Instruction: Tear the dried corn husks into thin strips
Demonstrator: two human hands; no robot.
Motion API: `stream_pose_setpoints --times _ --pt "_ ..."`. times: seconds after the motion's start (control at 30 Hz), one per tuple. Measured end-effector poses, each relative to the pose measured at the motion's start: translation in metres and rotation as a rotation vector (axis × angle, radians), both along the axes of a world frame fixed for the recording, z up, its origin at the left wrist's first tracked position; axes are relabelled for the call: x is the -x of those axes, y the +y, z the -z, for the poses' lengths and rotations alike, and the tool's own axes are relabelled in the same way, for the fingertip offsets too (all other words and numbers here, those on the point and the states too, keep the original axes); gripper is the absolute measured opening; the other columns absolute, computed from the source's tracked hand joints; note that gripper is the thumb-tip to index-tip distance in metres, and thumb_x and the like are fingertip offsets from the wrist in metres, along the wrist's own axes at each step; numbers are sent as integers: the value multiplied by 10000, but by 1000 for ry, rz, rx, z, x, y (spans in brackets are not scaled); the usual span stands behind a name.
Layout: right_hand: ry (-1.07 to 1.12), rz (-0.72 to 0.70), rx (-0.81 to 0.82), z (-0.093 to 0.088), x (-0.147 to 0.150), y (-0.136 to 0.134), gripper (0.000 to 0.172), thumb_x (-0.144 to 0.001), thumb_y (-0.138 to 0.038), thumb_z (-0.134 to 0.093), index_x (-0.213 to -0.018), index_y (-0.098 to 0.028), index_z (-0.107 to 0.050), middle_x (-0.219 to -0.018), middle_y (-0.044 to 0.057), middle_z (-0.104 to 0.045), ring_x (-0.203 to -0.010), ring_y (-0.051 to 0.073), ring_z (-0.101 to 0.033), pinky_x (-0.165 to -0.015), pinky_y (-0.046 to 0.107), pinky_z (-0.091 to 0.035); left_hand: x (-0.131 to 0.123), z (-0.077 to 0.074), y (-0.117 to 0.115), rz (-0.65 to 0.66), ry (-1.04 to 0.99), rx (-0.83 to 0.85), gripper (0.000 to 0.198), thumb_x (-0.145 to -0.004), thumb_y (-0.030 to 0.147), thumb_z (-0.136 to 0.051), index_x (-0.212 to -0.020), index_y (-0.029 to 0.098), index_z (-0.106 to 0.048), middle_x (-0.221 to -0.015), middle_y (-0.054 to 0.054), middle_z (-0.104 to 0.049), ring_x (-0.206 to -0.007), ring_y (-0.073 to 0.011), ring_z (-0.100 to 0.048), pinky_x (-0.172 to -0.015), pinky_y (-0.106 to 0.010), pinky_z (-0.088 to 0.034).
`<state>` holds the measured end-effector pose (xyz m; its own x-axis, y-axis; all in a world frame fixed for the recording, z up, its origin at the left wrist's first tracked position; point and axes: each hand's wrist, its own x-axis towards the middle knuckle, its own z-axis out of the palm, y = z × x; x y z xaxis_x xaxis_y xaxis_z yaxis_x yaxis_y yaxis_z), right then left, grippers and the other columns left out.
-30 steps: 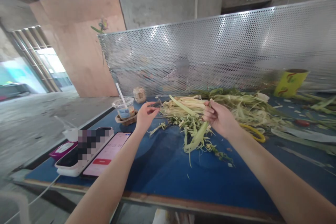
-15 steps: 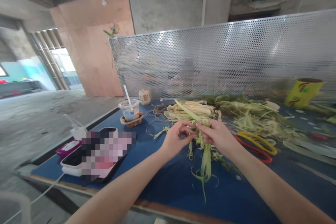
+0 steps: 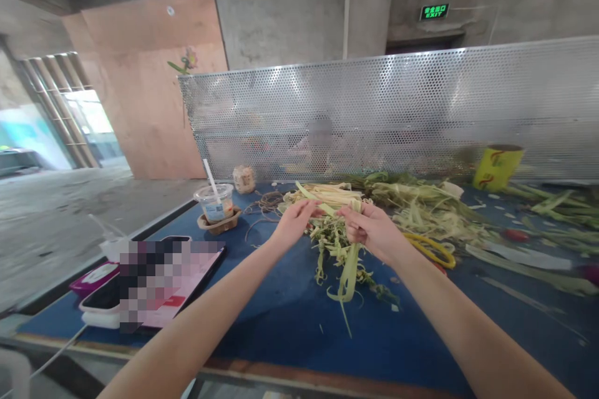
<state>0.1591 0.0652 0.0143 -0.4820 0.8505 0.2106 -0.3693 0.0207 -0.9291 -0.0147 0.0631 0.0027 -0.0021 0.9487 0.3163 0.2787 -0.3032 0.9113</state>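
My right hand (image 3: pixel 369 230) is closed round a bunch of pale green leaf strips (image 3: pixel 349 265) that hang down over the blue table (image 3: pixel 290 318). My left hand (image 3: pixel 296 222) pinches one end of a strip close to the right hand, above a small heap of trimmed scraps (image 3: pixel 330 234). Just behind the hands lies a stack of cut pale stalks (image 3: pixel 327 194).
A plastic cup with a straw (image 3: pixel 215 201) and a small jar (image 3: pixel 244 178) stand at the back left. Phones (image 3: pixel 159 274) lie at the left edge. Leaf heaps (image 3: pixel 421 206), yellow and red rings (image 3: pixel 433 249) and a yellow cup (image 3: pixel 496 167) lie right. A perforated metal screen (image 3: pixel 397 112) runs behind.
The left hand came in from the left to meet the right hand at the strips, and both hands with the bunch have shifted slightly leftward and away from me.
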Motion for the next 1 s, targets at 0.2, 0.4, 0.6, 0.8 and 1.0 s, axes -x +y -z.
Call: stream_pose_setpoints --times 0.2,0.4,0.6,0.8,1.0 --pt "1 -24 7 5 4 1 246 -629 -331 -681 -627 -150 -514 -428 -97 -280 -376 20 -200 -395 205 -145 -13 -14 -14 287 134 -11 310 -645 303 -650 -919 157 -652 -897 -66 -688 -871 -201 -616 -788 -321 -468" --pt "142 82 -27 -3 -5 4 234 -655 -303 -661 -809 -155 -567 -478 -90 -286 -416 36 -233 -404 199 -211 -6 -11 -22 275 32 37 169 -683 282 -623 -771 157 -696 -835 -76 -701 -845 -196 -629 -831 -357 -456" --pt "282 91 70 -15 -14 4 170 -690 -224 -564 -839 -142 -574 -524 -61 -307 -430 55 -248 -398 204 -242 -9 -8 -35 629 -70 181 89 -687 235 -635 -735 212 -706 -1013 -65 -655 -1212 -190 -375 -930 -326 -386" --pt "332 113 80 -11 -4 -1 152 -628 -120 -528 -775 -152 -552 -523 -58 -279 -438 64 -263 -412 200 -262 -27 2 -48 787 -234 438 161 -698 289 -631 -777 166 -698 -791 -56 -681 -789 -137 -605 -783 -279 -449" --pt "445 120 92 -13 -13 3 158 -645 -84 -481 -774 -137 -555 -537 -53 -256 -439 62 -253 -405 180 -277 -21 1 -52 714 -240 563 189 -715 301 -612 -700 122 -669 -568 7 -529 -501 -35 -416 -465 -163 -319"
